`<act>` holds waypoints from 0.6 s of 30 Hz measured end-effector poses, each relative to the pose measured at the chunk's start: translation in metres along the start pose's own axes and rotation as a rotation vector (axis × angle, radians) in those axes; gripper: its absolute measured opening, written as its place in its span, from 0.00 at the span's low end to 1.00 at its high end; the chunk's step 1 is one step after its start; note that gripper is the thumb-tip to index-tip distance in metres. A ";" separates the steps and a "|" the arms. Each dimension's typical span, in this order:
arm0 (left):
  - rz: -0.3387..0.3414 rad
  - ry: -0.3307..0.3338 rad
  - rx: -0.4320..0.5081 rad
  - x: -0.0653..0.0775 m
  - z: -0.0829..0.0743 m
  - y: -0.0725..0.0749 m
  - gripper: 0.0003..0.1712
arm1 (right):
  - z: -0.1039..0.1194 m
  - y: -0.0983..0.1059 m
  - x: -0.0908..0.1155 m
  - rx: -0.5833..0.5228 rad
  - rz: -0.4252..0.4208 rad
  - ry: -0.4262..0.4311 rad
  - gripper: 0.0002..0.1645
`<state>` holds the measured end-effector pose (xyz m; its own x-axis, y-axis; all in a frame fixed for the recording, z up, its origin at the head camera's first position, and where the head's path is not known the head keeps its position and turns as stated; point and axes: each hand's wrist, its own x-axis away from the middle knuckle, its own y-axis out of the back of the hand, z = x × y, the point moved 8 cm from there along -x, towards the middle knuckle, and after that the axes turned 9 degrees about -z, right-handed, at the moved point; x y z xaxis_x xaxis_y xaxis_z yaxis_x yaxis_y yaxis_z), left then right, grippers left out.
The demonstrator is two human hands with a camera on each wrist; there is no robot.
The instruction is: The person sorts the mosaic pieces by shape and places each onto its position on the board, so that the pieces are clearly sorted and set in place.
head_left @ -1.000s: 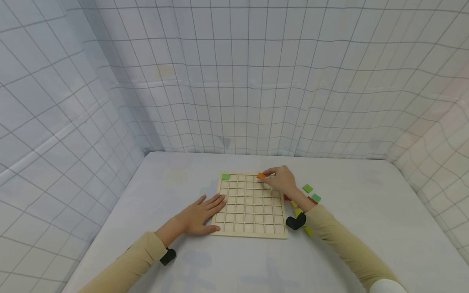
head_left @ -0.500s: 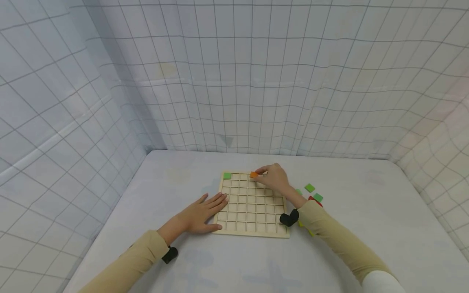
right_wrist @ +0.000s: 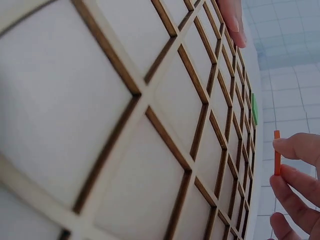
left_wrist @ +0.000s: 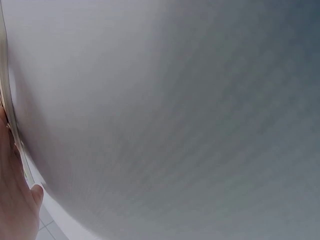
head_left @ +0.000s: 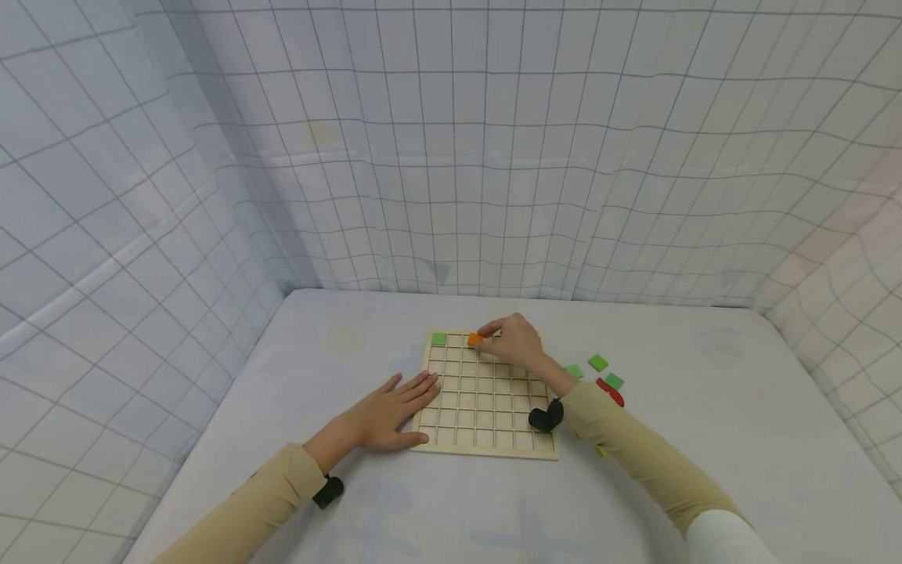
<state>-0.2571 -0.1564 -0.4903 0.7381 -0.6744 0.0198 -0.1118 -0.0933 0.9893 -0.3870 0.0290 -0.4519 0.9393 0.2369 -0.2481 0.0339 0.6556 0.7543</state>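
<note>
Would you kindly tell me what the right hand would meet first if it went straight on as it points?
The right hand, pinching an orange tile, would probably meet the green tile in the far-left corner of the wooden grid board, though its height is unclear and the ridges might catch it sooner.

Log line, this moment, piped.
right hand: pinches orange tile over board | left hand: on board's left edge | green tile: in far-left corner

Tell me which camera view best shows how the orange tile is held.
The right wrist view: there the orange tile appears largest, edge-on, with the right hand plainly pinching it. The head view shows its flat face, but smaller and partly covered by that hand. The left wrist view doesn't show it.
</note>
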 end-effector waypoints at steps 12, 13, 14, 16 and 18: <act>-0.004 -0.007 0.008 0.000 -0.002 0.003 0.47 | 0.008 -0.009 -0.008 0.009 0.035 0.053 0.16; -0.002 -0.004 0.010 0.000 -0.002 0.003 0.47 | 0.008 -0.010 -0.008 0.009 0.042 0.050 0.16; 0.000 -0.003 0.007 0.001 -0.002 0.002 0.48 | 0.009 -0.011 -0.009 0.008 0.046 0.051 0.16; -0.003 -0.007 0.005 0.001 -0.002 0.002 0.48 | 0.009 -0.013 -0.010 0.011 0.048 0.047 0.16; -0.008 -0.009 0.003 0.001 -0.001 0.001 0.48 | 0.011 -0.014 -0.011 0.018 0.043 0.052 0.16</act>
<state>-0.2558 -0.1565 -0.4892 0.7328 -0.6804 0.0105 -0.1077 -0.1007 0.9891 -0.3939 0.0094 -0.4532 0.9210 0.3018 -0.2462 0.0006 0.6309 0.7759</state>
